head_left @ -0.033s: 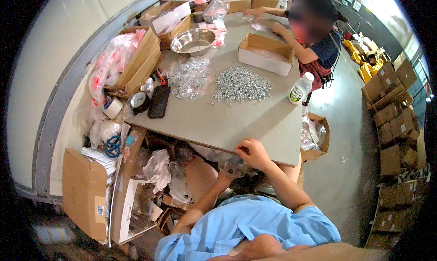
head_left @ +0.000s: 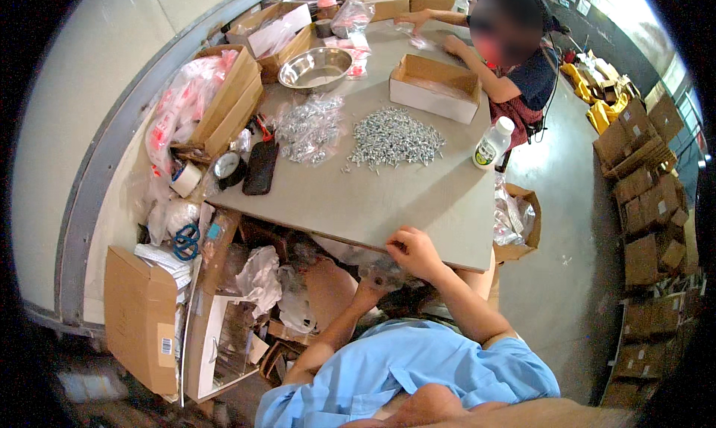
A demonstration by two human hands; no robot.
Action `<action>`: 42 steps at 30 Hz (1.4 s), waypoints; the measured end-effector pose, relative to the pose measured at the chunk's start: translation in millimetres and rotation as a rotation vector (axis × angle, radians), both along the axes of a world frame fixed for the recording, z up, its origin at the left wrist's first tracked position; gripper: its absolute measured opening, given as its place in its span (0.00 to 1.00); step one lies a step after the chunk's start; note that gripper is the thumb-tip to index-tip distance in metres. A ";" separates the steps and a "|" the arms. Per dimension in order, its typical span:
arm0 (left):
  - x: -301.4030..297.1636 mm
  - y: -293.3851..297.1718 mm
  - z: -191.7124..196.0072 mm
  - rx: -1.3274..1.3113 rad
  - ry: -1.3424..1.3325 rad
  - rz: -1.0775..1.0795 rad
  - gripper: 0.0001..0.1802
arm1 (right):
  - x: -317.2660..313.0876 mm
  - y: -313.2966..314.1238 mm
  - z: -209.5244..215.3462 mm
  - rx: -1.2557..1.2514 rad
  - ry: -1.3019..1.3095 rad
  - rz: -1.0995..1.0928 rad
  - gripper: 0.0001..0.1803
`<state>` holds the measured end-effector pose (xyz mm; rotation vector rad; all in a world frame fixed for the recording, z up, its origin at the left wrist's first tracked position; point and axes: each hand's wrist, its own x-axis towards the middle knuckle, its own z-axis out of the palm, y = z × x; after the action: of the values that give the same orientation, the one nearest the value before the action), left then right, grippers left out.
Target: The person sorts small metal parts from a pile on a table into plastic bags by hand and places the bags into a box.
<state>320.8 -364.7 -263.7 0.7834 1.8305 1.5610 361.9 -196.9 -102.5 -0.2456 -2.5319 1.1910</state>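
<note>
Just below the table's near edge, my left hand (head_left: 368, 294) is at a clear plastic bag (head_left: 384, 273). Its fingers are partly covered by the bag and seem closed on it. My right hand (head_left: 415, 252) rests at the table edge above the bag, with its fingers curled inward. Whatever those fingers may hold is hidden. Farther in on the table (head_left: 350, 204) lies a heap of small silver screws (head_left: 397, 137). To its left is a pile of filled clear bags (head_left: 309, 129).
A white-sided cardboard box (head_left: 435, 92), a steel bowl (head_left: 315, 68) and a white bottle (head_left: 493, 143) stand on the table. A black phone (head_left: 260, 168) lies at the left. Across the table, a co-worker's hand (head_left: 415, 19) handles clear plastic. Stacked cartons (head_left: 647, 264) line the right side.
</note>
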 end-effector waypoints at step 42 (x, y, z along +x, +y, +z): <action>-40.2 -43.8 164.2 0.157 0.182 0.115 0.11 | 15.6 -29.7 41.8 -0.129 0.147 0.413 0.06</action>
<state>280.5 -408.5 -99.5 0.9325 1.9282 1.7751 377.5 -226.7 -60.7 0.3409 -2.4479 1.4607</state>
